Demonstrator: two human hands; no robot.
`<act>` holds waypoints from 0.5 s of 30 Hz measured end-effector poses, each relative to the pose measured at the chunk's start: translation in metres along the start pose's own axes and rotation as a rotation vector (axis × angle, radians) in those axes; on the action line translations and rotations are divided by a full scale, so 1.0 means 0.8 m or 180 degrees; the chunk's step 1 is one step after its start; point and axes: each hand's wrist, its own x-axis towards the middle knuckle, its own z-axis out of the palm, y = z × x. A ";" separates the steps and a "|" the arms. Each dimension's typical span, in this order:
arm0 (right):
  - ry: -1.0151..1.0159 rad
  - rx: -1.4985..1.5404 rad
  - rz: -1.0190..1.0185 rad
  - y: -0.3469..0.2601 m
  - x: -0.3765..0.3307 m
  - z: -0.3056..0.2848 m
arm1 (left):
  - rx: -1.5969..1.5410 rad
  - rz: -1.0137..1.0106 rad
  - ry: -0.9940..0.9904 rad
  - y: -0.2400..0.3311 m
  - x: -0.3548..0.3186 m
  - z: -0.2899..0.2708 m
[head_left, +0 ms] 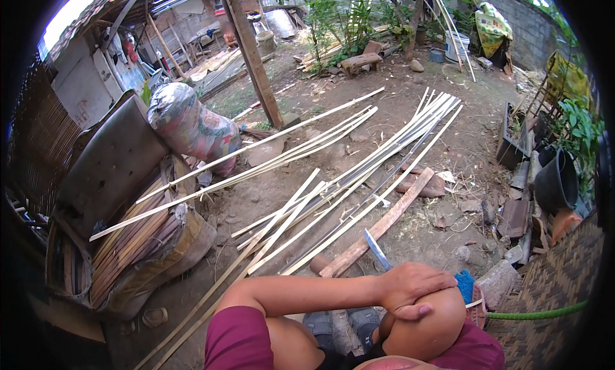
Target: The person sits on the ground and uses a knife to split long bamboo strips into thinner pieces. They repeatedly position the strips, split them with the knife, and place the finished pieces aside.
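Observation:
My left arm crosses in front of me, and my left hand (pixel 419 288) rests over my bent right knee (pixel 437 322), fingers laid across it with nothing visible in them. Beyond that hand a curved metal blade (pixel 377 248) sticks up; its handle is hidden. My right hand does not show; only a maroon sleeve (pixel 473 349) is seen on that side. A rough wooden bar (pixel 379 224) lies slantwise just past the blade. Further out, long pale split-bamboo strips (pixel 359 178) lie in a loose bundle on the dirt.
At left an old padded seat (pixel 106 158) holds brown strips (pixel 131 235); more pale strips (pixel 275 157) lean across it beside a stuffed sack (pixel 192 123). A wooden post (pixel 253 56) stands behind. Right: black pot (pixel 556 181), woven mat (pixel 544 299), green hose (pixel 538 313).

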 end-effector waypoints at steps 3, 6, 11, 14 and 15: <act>0.0006 -0.0001 -0.0009 0.001 -0.002 0.000 | -0.0031 0.0010 0.0013 -0.003 0.000 0.002; 0.0012 0.0010 -0.0011 0.001 0.000 -0.001 | -0.0043 0.0022 0.0019 -0.005 -0.001 0.003; -0.0002 0.0005 -0.0036 0.000 0.000 -0.001 | 0.0004 0.0068 0.0195 -0.005 -0.001 0.007; 0.0002 -0.0007 -0.0024 0.004 -0.001 -0.003 | -0.0064 0.0095 0.0189 -0.008 -0.001 0.009; 0.0012 -0.0018 -0.0022 0.006 0.001 -0.006 | -0.0085 0.0105 0.0207 -0.009 -0.001 0.009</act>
